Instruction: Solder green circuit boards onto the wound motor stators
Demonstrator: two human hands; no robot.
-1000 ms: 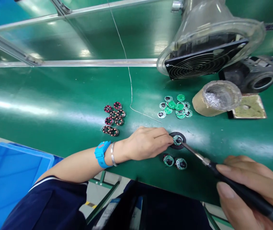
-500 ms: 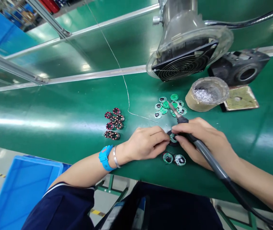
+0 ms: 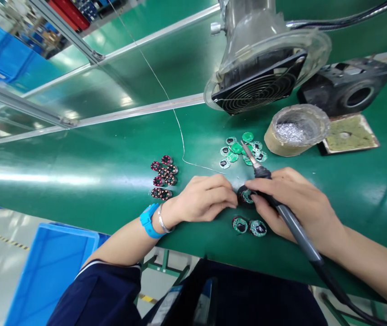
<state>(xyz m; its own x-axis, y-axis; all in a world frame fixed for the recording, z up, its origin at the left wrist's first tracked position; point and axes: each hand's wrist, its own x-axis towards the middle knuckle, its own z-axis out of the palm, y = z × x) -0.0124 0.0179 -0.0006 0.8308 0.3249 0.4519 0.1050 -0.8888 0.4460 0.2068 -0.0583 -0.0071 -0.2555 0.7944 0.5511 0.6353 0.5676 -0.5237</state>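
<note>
My right hand (image 3: 302, 208) is closed around a soldering iron (image 3: 295, 224), its tip pointing up and away over the loose boards. The thumb and index fingertips of that hand also touch a round green circuit board (image 3: 247, 196) seated in a dark round holder (image 3: 241, 197). My left hand (image 3: 205, 198) is just left of the holder, fingers curled together; anything between them is hidden. Two round pieces with circuit boards on top, one (image 3: 239, 224) beside the other (image 3: 258, 228), stand nearer to me. A solder wire (image 3: 200, 165) ends above the left hand.
Loose round circuit boards (image 3: 236, 148) lie beyond my hands. Several copper-wound motor cores (image 3: 162, 172) stand at left. At right are a solder-filled cup (image 3: 295, 131), a sponge tray (image 3: 351, 133) and a black iron stand (image 3: 353, 88). A fume extractor (image 3: 259, 86) hangs above.
My left fingers have drawn slightly left, off the board's edge, showing more of the dark holder. The right hand keeps its grip on the soldering iron. The whole view has shifted a little.
</note>
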